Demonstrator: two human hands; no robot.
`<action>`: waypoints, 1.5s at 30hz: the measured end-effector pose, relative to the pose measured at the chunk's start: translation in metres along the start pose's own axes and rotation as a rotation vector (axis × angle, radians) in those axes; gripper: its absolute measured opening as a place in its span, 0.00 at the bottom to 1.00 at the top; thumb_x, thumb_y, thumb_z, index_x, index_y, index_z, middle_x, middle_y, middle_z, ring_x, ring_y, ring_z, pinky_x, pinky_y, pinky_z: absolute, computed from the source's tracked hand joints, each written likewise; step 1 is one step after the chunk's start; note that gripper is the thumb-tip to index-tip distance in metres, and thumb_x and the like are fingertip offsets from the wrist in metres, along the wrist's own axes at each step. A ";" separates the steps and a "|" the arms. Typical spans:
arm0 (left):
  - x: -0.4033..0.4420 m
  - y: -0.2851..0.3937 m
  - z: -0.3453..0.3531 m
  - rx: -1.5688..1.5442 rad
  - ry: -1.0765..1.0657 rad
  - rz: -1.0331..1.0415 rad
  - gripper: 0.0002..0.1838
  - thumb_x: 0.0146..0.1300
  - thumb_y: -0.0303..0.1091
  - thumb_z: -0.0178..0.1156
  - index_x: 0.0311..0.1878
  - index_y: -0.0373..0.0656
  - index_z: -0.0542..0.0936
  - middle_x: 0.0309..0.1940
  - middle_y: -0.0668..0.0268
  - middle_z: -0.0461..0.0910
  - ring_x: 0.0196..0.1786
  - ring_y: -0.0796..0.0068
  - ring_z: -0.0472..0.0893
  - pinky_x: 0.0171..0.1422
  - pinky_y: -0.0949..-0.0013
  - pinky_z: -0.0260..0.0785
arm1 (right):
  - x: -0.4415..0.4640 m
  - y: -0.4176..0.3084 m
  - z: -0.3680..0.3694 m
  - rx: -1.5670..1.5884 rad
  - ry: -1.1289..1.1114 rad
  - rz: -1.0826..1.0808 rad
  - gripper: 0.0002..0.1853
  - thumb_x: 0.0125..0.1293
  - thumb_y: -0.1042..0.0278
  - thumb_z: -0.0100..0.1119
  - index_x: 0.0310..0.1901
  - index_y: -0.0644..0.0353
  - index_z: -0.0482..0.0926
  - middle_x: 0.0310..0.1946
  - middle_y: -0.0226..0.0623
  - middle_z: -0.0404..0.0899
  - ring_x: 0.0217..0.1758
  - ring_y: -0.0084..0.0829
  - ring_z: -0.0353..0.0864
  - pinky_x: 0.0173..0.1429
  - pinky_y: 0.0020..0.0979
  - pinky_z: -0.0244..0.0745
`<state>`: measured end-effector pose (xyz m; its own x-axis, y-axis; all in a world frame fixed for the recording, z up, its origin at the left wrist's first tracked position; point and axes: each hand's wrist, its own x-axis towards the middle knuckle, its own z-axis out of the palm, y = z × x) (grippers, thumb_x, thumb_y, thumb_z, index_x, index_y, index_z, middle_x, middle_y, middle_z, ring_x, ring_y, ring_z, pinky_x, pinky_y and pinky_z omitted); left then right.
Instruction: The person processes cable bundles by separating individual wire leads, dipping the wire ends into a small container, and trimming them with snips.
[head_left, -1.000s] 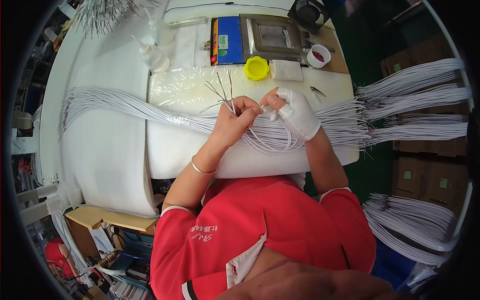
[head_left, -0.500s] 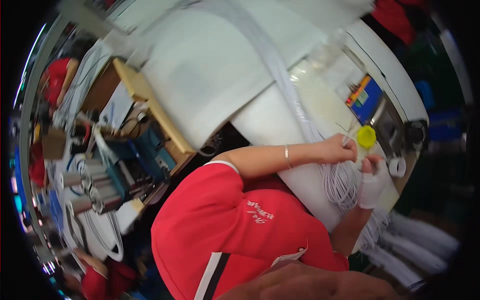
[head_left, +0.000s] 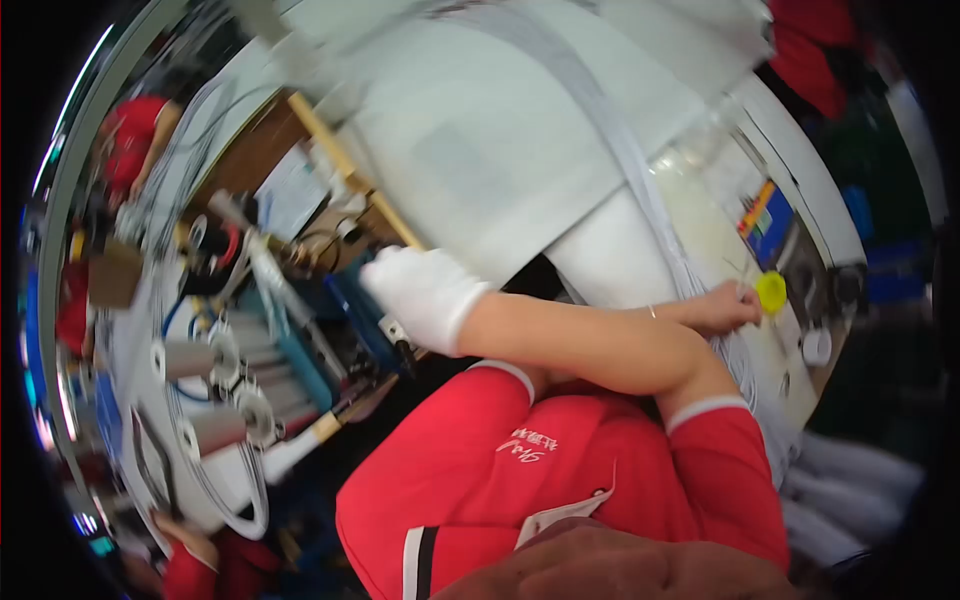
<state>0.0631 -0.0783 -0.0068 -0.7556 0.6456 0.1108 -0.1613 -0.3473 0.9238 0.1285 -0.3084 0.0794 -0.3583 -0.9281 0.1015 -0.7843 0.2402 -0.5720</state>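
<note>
My bare left hand (head_left: 728, 307), with a bracelet at the wrist, is closed beside a yellow round cap-like piece (head_left: 770, 292) on the right of the bench. Thin pale strands rise near its fingers; what it grips is too small to make out. My right hand (head_left: 425, 295), in a white glove, reaches across my body over my left arm. It is beside a blue machine part (head_left: 355, 305) at the left bench's edge; blur and the glove hide its fingers. A long bundle of white cables (head_left: 625, 150) runs down the table and passes behind my left wrist.
At left stands a bench with metal rollers (head_left: 205, 360), a wooden box edge (head_left: 335, 150) and papers (head_left: 290, 190). A blue box (head_left: 768, 235) and a white roll (head_left: 816, 347) lie at right. People in red are at the left and upper right.
My gloved right hand has left the spot beside my left hand and swung far left across my body to the machine bench. My left hand stays near the yellow piece. The view has shifted.
</note>
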 end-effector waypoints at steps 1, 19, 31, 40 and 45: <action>-0.001 -0.002 0.001 -0.006 0.012 -0.005 0.06 0.54 0.33 0.57 0.26 0.42 0.76 0.13 0.74 0.69 0.15 0.85 0.65 0.19 0.78 0.56 | 0.019 -0.002 0.023 -0.055 0.084 0.042 0.06 0.50 0.74 0.54 0.31 0.62 0.74 0.34 0.47 0.76 0.39 0.45 0.78 0.42 0.40 0.74; 0.013 -0.017 0.011 -0.155 -0.069 -0.243 0.04 0.58 0.30 0.54 0.29 0.42 0.74 0.13 0.74 0.64 0.13 0.87 0.58 0.15 0.80 0.47 | -0.055 -0.019 -0.038 0.004 0.045 0.189 0.14 0.41 0.70 0.62 0.33 0.65 0.80 0.29 0.46 0.81 0.36 0.45 0.82 0.36 0.40 0.77; 0.045 0.005 0.086 -0.040 -0.162 -0.187 0.04 0.59 0.27 0.53 0.29 0.40 0.74 0.12 0.75 0.65 0.13 0.88 0.59 0.15 0.81 0.49 | -0.467 0.029 -0.059 0.637 1.330 0.602 0.26 0.51 0.49 0.66 0.37 0.60 0.66 0.23 0.26 0.65 0.20 0.14 0.63 0.24 0.16 0.57; 0.049 -0.001 0.110 0.109 -0.202 -0.164 0.03 0.56 0.25 0.56 0.28 0.37 0.76 0.14 0.76 0.68 0.17 0.90 0.63 0.21 0.81 0.54 | -0.468 0.037 -0.047 0.971 1.343 0.856 0.09 0.60 0.64 0.52 0.35 0.60 0.68 0.15 0.21 0.59 0.16 0.15 0.57 0.22 0.17 0.53; 0.049 -0.007 0.106 0.157 -0.185 -0.134 0.05 0.59 0.27 0.53 0.29 0.38 0.75 0.14 0.76 0.67 0.14 0.90 0.61 0.17 0.82 0.52 | -0.460 0.042 -0.049 0.910 1.268 0.820 0.07 0.59 0.67 0.51 0.35 0.61 0.68 0.14 0.20 0.57 0.16 0.14 0.57 0.22 0.18 0.53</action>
<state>0.0943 0.0274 0.0313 -0.6031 0.7969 0.0358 -0.1407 -0.1504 0.9786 0.2352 0.1425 0.0485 -0.9628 0.2184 -0.1591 0.1300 -0.1417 -0.9813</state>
